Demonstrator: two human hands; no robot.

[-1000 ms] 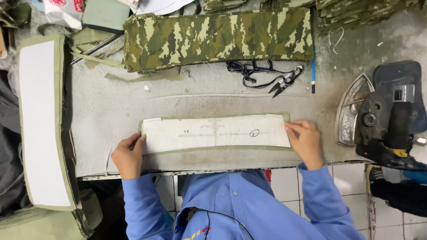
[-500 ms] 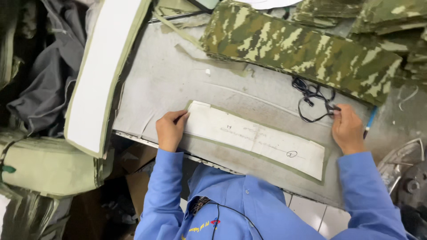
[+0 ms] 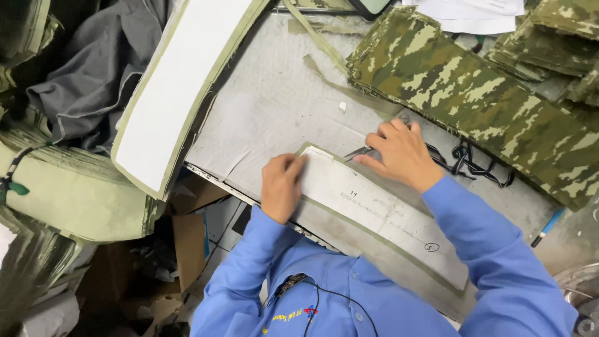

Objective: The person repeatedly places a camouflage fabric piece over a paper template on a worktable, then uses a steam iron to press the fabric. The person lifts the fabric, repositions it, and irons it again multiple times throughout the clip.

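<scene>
Left hand [image 3: 282, 187] flat, fingers pressed together on the near end of the long white paper-faced strip edged in olive fabric [image 3: 380, 215] | strip's long axis runs diagonally toward lower right along the grey worktable [image 3: 274, 106] edge | right hand [image 3: 402, 155] just beyond its far edge, fingers curled on small metal snips [image 3: 357, 153] — pinched or merely touched, can't tell.

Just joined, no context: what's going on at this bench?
A person in a blue shirt works at a grey table. The left hand presses flat on one end of a long white strip with green edging. The right hand holds a small metal tool, likely snips, at the strip's far edge. A camouflage fabric panel lies beyond; a black cord lies beside the right hand.
</scene>
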